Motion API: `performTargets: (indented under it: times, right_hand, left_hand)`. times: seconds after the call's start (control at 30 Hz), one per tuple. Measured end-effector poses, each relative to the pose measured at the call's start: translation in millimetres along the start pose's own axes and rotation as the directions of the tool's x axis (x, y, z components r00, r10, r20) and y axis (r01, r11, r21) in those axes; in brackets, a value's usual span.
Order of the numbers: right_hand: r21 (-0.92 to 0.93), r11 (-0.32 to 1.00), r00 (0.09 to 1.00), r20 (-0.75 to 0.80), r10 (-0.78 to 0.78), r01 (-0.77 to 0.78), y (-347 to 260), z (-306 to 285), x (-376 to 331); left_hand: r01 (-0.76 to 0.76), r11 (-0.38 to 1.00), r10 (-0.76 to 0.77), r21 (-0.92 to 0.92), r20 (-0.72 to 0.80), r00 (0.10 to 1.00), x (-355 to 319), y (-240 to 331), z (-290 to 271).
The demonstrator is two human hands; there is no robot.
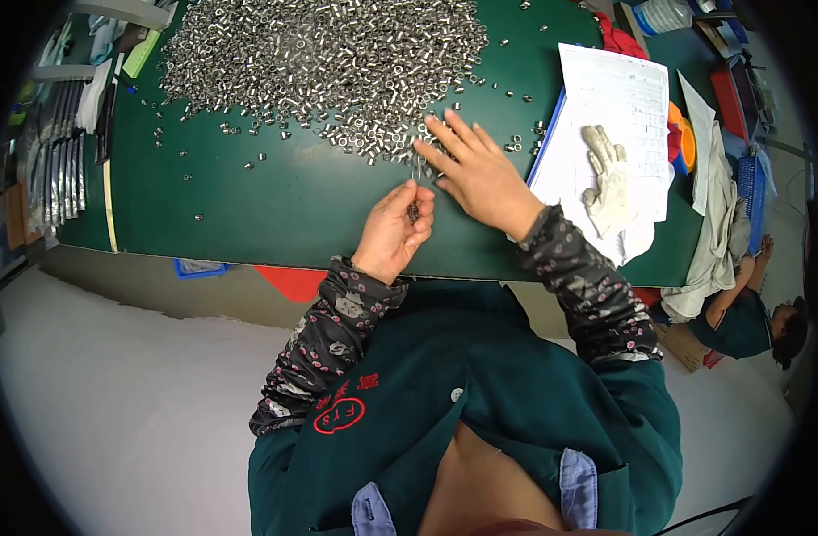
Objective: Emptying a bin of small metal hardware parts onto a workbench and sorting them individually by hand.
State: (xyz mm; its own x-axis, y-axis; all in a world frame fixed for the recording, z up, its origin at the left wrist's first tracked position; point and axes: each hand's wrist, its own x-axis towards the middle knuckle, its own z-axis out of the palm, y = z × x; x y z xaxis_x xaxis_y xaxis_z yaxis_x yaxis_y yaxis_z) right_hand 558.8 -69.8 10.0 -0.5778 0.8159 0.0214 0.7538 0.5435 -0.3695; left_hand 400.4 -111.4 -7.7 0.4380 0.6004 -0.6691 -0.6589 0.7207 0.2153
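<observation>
A big heap of small shiny metal rings (328,62) covers the far part of the green table (275,196). My right hand (476,170) lies flat on the table with fingers spread, its fingertips at the heap's near edge. My left hand (395,228) hovers just beside it, thumb and fingers pinched on a few small metal rings (412,213). Both forearms wear dark patterned sleeve covers.
White paper sheets (610,107) with a worn white glove (610,179) on them lie at the right. Loose rings are scattered around the heap. Metal strips (56,170) lie at the left edge. Another person (748,317) crouches at the far right, below the table's corner.
</observation>
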Motion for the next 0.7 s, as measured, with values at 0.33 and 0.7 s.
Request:
performTargets:
  times: [0.33, 0.7]
  right_hand:
    - [0.025, 0.987, 0.986, -0.045, 0.157, -0.156, 22.4, -28.0, -48.8]
    - [0.079, 0.937, 0.915, -0.205, 0.349, -0.34, 33.8, -26.0, -37.4]
  left_hand:
    - [0.01, 1.0, -0.011, 0.024, 0.036, 0.999, -0.3, -0.4, -1.4]
    - [0.005, 0.996, -0.009, 0.087, 0.039, 0.999, 6.9, -4.5, 7.1]
